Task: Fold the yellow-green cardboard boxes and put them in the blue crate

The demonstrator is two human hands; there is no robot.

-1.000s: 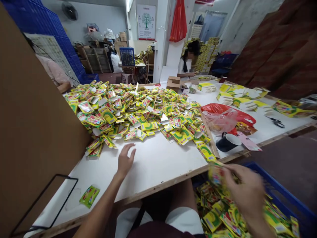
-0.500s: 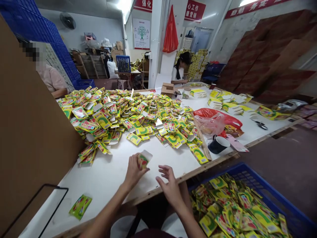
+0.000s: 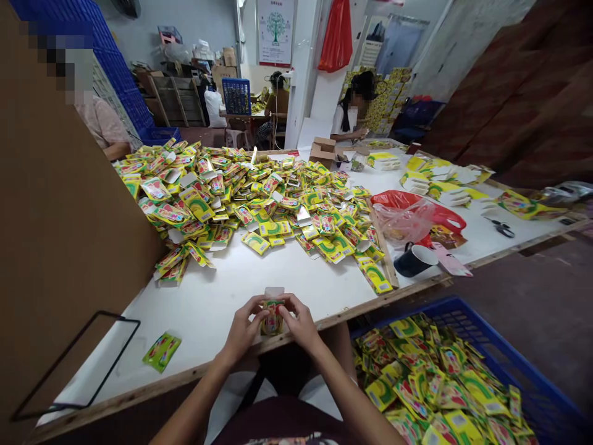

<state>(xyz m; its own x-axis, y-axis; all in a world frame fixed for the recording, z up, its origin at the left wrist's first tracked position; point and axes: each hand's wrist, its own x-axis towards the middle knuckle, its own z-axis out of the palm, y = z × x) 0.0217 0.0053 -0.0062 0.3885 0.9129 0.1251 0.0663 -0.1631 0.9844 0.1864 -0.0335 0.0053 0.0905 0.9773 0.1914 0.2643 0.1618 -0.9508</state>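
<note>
My left hand [image 3: 243,327] and my right hand [image 3: 300,322] meet over the near edge of the white table [image 3: 287,284], both pinching one small yellow carton [image 3: 272,312] with a white flap standing up at its top. The fingers of both hands are closed on its sides. A big heap of flat yellow cartons [image 3: 245,198] covers the table's middle beyond my hands. One loose green and yellow packet [image 3: 161,351] lies on the table to my left.
A blue crate [image 3: 467,383] full of yellow cartons sits low on my right. A brown cardboard sheet [image 3: 60,235] stands at my left. A dark mug [image 3: 414,259], red bag [image 3: 417,213] and scissors [image 3: 503,227] lie right. Other people sit at the far side.
My right hand came up from the blue crate to the table edge. My left hand picked up a carton, and both hands now hold it together near me.
</note>
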